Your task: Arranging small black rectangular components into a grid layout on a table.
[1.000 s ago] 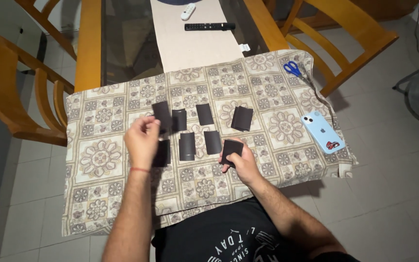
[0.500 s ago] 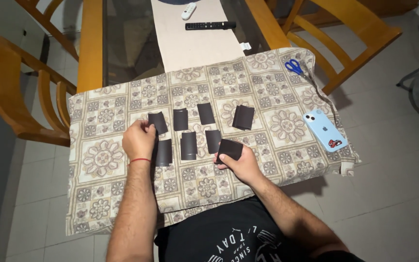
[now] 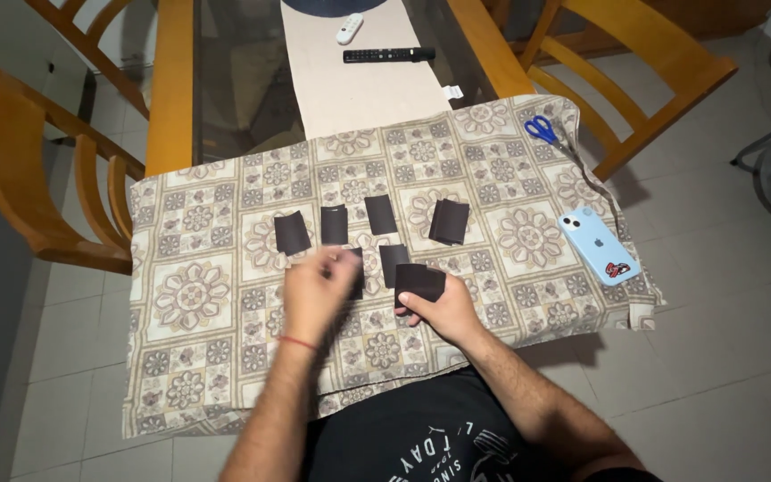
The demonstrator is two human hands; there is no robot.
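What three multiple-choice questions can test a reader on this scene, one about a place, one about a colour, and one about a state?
1. Where does the light blue smartphone lie on the patterned beige tablecloth?
A. near its right edge
B. near its left edge
C. among the black cards

2. What colour are the handles of the scissors?
A. red
B. blue
C. yellow

3. What is the state of the right hand?
A. it lies flat, holding nothing
B. it holds a small stack of black rectangular cards
C. it holds the black remote control

Answers: 1 A, the phone lies near the right border, apart from the cards. 2 B, both handle loops are blue. 3 B, the fingers close on the dark stack above the cloth; the black remote control lies far off on the table's centre strip.
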